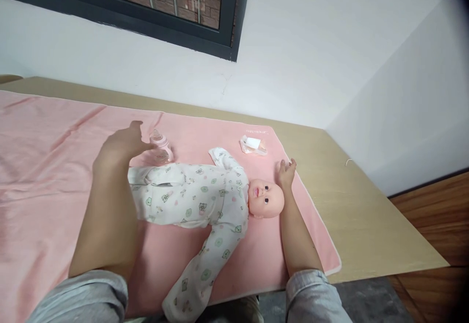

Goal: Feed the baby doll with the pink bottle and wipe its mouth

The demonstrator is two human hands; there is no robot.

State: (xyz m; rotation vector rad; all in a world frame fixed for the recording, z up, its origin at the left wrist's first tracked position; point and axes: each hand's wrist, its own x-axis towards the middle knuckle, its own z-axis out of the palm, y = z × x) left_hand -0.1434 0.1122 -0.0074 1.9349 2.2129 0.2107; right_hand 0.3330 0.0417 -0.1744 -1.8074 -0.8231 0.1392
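A baby doll (266,198) lies face up in a white sleepsuit (198,191) printed with small green and brown animals. One sleeve stretches toward me over the near edge; the other points away. My left hand (122,144) is above the doll's leg end, its visible fingers spread and nothing held. Just beyond those fingertips is a pink and clear baby bottle (161,146), lying on its side; I cannot tell whether they touch it. Beside the top of the doll's head rests my right hand (286,173), fingers apart and loosely bent, holding nothing.
A pink blanket (249,259) with folds at the left covers much of the wooden table (351,215). Near its far right corner sits a small clear plastic packet (253,145) with a white label. Behind are a white wall and a dark-framed window (230,20).
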